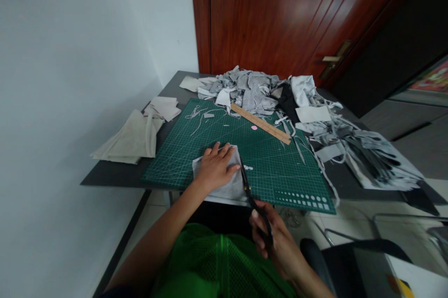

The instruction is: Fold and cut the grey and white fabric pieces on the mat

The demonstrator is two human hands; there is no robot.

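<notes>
A piece of light grey fabric (pixel 229 190) lies at the front edge of the green cutting mat (pixel 280 167), partly over the edge. My left hand (pixel 217 167) rests flat on the fabric, fingers stretched out and pointing away from me. In my right hand (pixel 269 230) is a pair of black scissors (pixel 247 189), held by the handles. Their blades point away from me along the fabric's right edge. Whether the blades are apart or together I cannot tell. Small white scraps (pixel 248 167) lie just right of the blades.
A wooden ruler (pixel 261 123) lies across the mat, near a small pink piece (pixel 254 127). Heaped grey fabric scraps (pixel 252 85) cover the table's back. Folded cream cloth (pixel 129 139) is at left; stacked grey fabric (pixel 381 160) at right. A chair (pixel 360 249) stands right of me.
</notes>
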